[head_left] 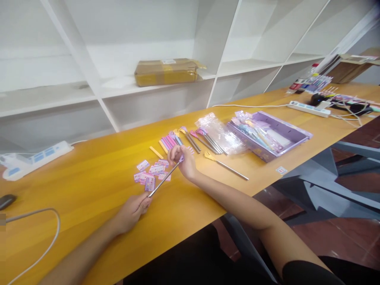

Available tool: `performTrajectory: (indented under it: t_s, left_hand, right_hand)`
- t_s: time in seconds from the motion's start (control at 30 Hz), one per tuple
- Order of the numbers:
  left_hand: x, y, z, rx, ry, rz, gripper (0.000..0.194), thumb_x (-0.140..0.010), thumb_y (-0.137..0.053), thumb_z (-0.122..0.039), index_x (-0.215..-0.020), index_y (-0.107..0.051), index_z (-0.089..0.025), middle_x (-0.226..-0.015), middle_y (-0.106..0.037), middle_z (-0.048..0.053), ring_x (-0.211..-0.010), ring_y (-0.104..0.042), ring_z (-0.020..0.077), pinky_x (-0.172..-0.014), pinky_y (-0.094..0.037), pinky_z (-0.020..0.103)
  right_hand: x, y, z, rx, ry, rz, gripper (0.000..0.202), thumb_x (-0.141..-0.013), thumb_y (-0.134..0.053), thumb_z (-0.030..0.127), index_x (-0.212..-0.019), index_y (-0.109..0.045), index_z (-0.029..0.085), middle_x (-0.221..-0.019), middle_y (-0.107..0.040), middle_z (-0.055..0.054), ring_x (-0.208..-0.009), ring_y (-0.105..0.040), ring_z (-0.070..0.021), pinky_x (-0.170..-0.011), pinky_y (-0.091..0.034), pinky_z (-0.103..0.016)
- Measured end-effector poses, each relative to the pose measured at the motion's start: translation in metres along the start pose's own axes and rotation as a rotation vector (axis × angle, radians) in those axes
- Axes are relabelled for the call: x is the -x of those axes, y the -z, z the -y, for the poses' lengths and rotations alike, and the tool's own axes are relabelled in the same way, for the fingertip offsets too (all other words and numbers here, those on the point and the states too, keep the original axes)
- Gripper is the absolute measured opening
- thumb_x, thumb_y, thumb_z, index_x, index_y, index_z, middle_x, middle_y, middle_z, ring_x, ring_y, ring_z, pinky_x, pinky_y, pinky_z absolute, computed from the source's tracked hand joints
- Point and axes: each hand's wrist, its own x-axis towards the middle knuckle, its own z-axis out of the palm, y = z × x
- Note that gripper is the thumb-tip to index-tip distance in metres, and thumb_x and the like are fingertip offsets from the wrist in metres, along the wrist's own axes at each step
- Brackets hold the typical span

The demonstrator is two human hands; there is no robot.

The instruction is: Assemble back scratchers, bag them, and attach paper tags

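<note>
A telescopic back scratcher (164,180) with a thin metal rod and a purple claw head slants between my two hands over the table. My left hand (132,213) is closed around the rod's lower end. At the upper end, my right hand (183,161) curls its fingers by the purple head and partly hides it. Small printed cards (156,170) lie scattered just beyond the rod. Past my right hand are pink, purple and yellow sleeves (166,142) and several more back scratchers (210,142). A yellow-headed back scratcher (228,169) lies alone to the right.
A purple box (292,130) holds packaged items, with clear plastic bags (221,134) beside it. White power strips lie at the left (38,158) and right (308,109). A taped carton (166,72) sits on the shelf behind. Bottles (301,81) stand far right.
</note>
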Motion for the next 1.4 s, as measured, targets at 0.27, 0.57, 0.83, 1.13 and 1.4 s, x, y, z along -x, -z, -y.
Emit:
performTrajectory:
  t_s: [0.27, 0.57, 0.83, 1.13, 1.4]
  left_hand:
    - [0.002, 0.0, -0.005, -0.07, 0.043, -0.001, 0.046, -0.113, -0.026, -0.055, -0.091, -0.05, -0.023, -0.071, -0.049, -0.002, -0.064, -0.047, 0.018, -0.066, -0.036, 0.03]
    - [0.003, -0.006, -0.011, -0.416, 0.16, -0.109, 0.039, -0.11, -0.029, -0.045, -0.122, -0.059, -0.023, -0.088, -0.074, 0.008, -0.076, -0.069, 0.0288, -0.071, -0.042, 0.034]
    - [0.003, -0.01, -0.008, -0.533, 0.171, -0.16, 0.037, -0.111, -0.027, -0.044, -0.116, -0.057, -0.022, -0.082, -0.072, 0.007, -0.074, -0.07, 0.0295, -0.07, -0.04, 0.034]
    - [0.003, -0.002, -0.021, -0.313, 0.167, -0.087, 0.036, -0.11, -0.029, -0.05, -0.108, -0.054, -0.024, -0.086, -0.067, 0.004, -0.078, -0.068, 0.0268, -0.073, -0.044, 0.034]
    - [0.003, 0.001, -0.02, -0.28, 0.137, -0.103, 0.036, -0.109, -0.033, -0.052, -0.098, -0.054, -0.024, -0.076, -0.06, 0.0, -0.068, -0.06, 0.0222, -0.069, -0.04, 0.032]
  right_hand:
    - [0.006, 0.003, -0.004, -0.1, 0.003, 0.045, 0.061, -0.101, -0.046, 0.075, -0.073, -0.051, 0.021, -0.057, -0.053, 0.001, -0.042, -0.037, -0.0092, -0.04, -0.025, -0.02]
    - [0.015, 0.005, -0.015, -0.2, -0.024, 0.046, 0.055, -0.105, -0.046, 0.067, -0.073, -0.045, 0.021, -0.059, -0.054, 0.003, -0.036, -0.03, -0.0066, -0.034, -0.021, -0.02]
    - [0.012, 0.005, -0.024, -0.139, -0.076, -0.002, 0.061, -0.1, -0.044, 0.076, -0.071, -0.043, 0.022, -0.055, -0.052, 0.002, -0.037, -0.03, -0.0074, -0.036, -0.024, -0.02]
    - [0.009, 0.008, -0.023, -0.096, -0.087, 0.072, 0.07, -0.098, -0.039, 0.085, -0.07, -0.047, 0.021, -0.057, -0.055, 0.0, -0.039, -0.034, -0.0088, -0.038, -0.028, -0.022]
    - [0.012, 0.009, -0.027, -0.045, -0.09, 0.208, 0.076, -0.097, -0.035, 0.089, -0.072, -0.053, 0.02, -0.063, -0.057, -0.002, -0.048, -0.044, -0.0108, -0.046, -0.036, -0.023]
